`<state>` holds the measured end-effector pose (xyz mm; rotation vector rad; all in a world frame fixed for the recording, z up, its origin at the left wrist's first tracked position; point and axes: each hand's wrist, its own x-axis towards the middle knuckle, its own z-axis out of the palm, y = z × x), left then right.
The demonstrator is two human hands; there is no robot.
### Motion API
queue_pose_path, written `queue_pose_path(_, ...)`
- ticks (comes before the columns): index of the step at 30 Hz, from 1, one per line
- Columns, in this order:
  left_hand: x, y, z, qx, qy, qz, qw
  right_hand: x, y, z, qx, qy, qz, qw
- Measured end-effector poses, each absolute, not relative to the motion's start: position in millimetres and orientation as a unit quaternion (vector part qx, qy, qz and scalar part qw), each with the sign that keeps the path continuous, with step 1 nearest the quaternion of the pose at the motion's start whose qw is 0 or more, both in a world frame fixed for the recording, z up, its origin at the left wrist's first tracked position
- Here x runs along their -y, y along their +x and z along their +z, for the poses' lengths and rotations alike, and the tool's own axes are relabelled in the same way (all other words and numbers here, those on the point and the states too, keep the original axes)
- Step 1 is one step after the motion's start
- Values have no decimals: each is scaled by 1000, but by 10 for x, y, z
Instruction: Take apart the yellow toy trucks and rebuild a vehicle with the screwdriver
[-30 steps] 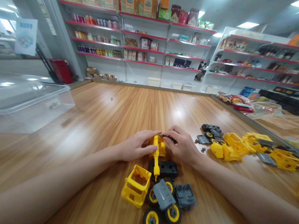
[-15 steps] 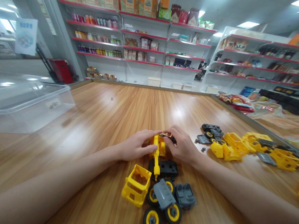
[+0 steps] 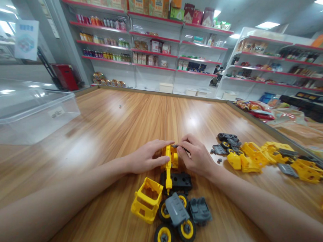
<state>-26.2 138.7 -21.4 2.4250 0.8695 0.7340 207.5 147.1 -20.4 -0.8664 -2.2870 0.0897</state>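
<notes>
My left hand (image 3: 149, 156) is closed around a yellow toy arm (image 3: 168, 172), with fingers along its far end and thumb on its near side. My right hand (image 3: 194, 153) pinches a slim black screwdriver-like tool (image 3: 184, 149), its tip against the arm's far end. Most of the tool is hidden by the fingers. Beneath the arm lies a black chassis (image 3: 179, 181). Closer to me are a yellow cab shell (image 3: 146, 200), a grey plate (image 3: 177, 209) resting on several yellow-hubbed wheels (image 3: 163, 239), and a grey seat piece (image 3: 200, 210).
More yellow toy parts (image 3: 255, 158) and dark pieces (image 3: 227, 137) lie in a pile to the right. A clear plastic bin (image 3: 57, 113) stands at the left. One tiny piece (image 3: 120, 106) is far back on the wooden table (image 3: 139, 115). Stocked shelves (image 3: 155, 53) rise behind.
My right hand has turned slightly, and the tool in it now lies at a somewhat different angle. The left hand and the yellow arm stay almost where they were.
</notes>
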Motion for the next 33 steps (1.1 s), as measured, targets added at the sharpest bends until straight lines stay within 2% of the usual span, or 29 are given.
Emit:
queue_pose_path(13, -1401, -264, -224, -302, 882, 270, 241, -1461, 2067, -220, 875, -345, 37, 339)
queue_pose_path(20, -1402, -260, -223, -299, 882, 273, 243, -1491, 2048, -255, 863, -346, 47, 364)
queue_pose_path(26, -1404, -275, -238, -311, 884, 265, 227, -1446, 2132, -67, 866, -321, 64, 378)
queue_pose_path(29, -1402, -282, -236, -312, 884, 265, 226, -1383, 2171, 134, 901, -246, 110, 339)
queue_pose_path(33, -1408, -286, -244, -303, 884, 272, 230, -1271, 2183, 331, 946, -101, 192, 239)
